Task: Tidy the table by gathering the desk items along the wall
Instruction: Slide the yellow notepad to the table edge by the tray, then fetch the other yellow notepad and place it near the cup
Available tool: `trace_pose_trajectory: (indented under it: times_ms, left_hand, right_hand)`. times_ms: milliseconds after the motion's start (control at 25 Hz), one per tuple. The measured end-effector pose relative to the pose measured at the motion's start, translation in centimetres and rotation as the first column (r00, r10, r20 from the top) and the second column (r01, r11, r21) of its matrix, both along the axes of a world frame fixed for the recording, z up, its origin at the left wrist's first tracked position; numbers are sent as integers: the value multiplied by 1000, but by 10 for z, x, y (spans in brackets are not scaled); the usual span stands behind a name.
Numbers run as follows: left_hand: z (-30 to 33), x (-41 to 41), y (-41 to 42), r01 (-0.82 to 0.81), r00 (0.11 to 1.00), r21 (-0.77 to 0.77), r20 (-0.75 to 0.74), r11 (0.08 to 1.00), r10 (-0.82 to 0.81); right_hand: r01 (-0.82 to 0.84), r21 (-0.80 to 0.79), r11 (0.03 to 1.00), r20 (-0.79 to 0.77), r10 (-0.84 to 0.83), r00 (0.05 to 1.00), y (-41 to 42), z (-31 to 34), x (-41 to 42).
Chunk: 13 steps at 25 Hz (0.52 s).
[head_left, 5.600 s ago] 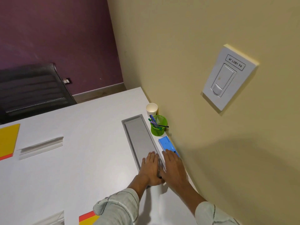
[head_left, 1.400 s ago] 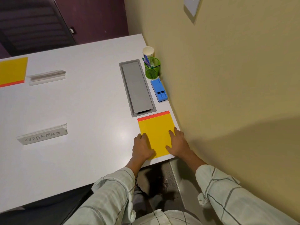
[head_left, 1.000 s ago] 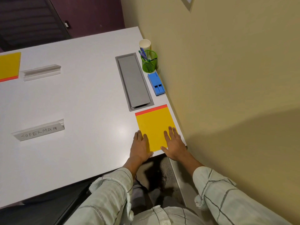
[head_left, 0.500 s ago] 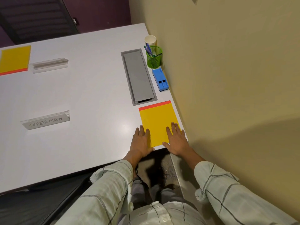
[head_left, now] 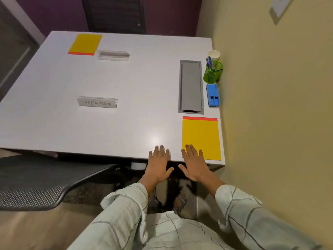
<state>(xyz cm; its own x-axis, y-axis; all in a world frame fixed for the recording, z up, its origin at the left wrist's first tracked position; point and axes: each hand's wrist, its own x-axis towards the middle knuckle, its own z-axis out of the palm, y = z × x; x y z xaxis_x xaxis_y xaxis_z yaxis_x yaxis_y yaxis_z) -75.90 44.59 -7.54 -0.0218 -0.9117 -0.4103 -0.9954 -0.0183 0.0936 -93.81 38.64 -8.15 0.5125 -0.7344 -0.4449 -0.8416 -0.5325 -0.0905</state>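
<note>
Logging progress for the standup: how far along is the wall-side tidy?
Done: paper cup, green pen holder, blue block and one yellow pad line the wall. In hand: nothing gripped; right hand lies flat over that pad's near corner, left hand over the table edge. Left: SUPERMAN nameplate, second nameplate and far yellow pad.

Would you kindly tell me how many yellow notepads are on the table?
2. One yellow notepad lies by the wall under the right hand; the other yellow notepad lies at the far left corner.
</note>
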Motion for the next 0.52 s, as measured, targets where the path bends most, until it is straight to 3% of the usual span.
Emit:
trace_pose_trajectory:
  times_ms: [280,520]
  left_hand:
    - [6,39,96,-213,976,0,-56,977,212]
    - [19,81,205,-415,908,-16,-73,910,412]
  right_hand:
    - [-281,-18,960,20,281,959,55,7,54]
    - [-497,-11,868,56,497,866,138,14,119]
